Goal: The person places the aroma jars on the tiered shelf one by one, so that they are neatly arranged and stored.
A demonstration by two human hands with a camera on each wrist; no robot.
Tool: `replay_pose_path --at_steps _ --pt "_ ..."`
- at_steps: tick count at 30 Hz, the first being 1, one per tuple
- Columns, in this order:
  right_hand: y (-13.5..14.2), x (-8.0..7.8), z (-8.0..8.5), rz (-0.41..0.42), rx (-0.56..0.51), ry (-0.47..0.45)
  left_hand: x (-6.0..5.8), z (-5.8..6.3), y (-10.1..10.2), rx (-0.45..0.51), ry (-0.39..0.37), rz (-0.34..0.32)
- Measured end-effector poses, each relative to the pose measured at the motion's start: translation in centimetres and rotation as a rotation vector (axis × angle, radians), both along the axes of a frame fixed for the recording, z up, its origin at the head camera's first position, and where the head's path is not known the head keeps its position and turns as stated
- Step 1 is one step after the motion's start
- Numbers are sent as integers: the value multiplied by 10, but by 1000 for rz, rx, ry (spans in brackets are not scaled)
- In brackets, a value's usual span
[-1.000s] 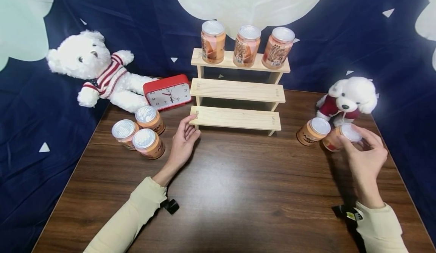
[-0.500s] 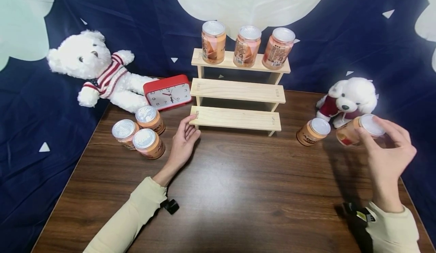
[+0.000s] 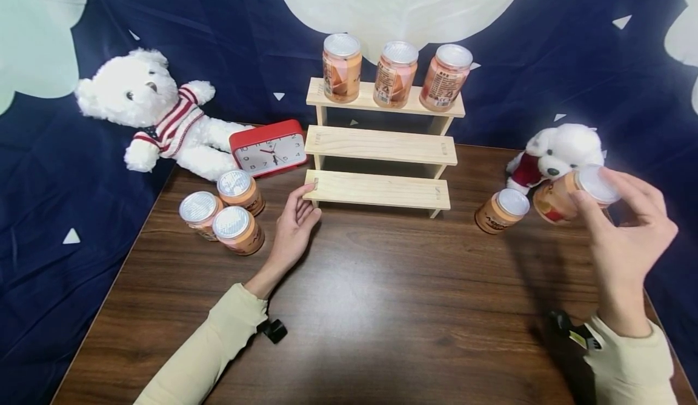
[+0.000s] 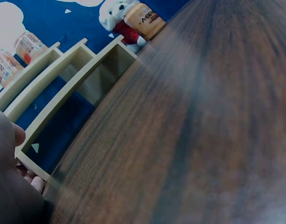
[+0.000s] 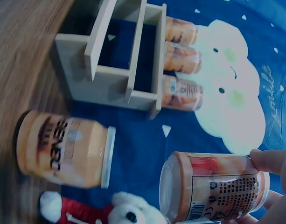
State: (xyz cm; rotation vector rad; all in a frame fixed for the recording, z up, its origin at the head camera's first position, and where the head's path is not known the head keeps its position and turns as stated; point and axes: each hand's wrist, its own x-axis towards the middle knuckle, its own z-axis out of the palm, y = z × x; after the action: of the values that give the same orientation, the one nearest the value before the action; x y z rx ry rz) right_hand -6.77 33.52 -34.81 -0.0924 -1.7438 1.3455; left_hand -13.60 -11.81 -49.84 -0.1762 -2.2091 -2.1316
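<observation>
My right hand [image 3: 627, 235] grips an orange-labelled jar [image 5: 217, 186] near its clear lid, tilted and held up off the table in front of the white plush dog [image 3: 564, 147]. A second such jar [image 3: 496, 214] stands on the table just left of it. At the left end of the lowest step of a three-tier wooden display stand [image 3: 382, 188], my left hand [image 3: 291, 229] holds the edge; in the left wrist view its thumb lies by the step and its fingertips [image 4: 38, 184] curl round the leg. Three matching jars [image 3: 395, 74] line the top tier, while the two lower tiers are bare.
Three more jars [image 3: 231, 220] cluster on the table at the left. Behind them are a red alarm clock [image 3: 269, 150] and a white teddy bear [image 3: 169, 114]. Dark blue cloth [image 3: 229, 47] hangs behind the brown wooden table [image 3: 376, 308].
My right hand has lifted the right-hand jar off the table, moving it up and to the right, away from its neighbour. My left hand has stayed at the stand.
</observation>
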Motion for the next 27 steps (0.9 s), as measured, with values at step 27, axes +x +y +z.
replay_pose_path --at_steps 27 --pt "-61 -23 -16 230 84 -40 -1 -1 0 5 0 -7"
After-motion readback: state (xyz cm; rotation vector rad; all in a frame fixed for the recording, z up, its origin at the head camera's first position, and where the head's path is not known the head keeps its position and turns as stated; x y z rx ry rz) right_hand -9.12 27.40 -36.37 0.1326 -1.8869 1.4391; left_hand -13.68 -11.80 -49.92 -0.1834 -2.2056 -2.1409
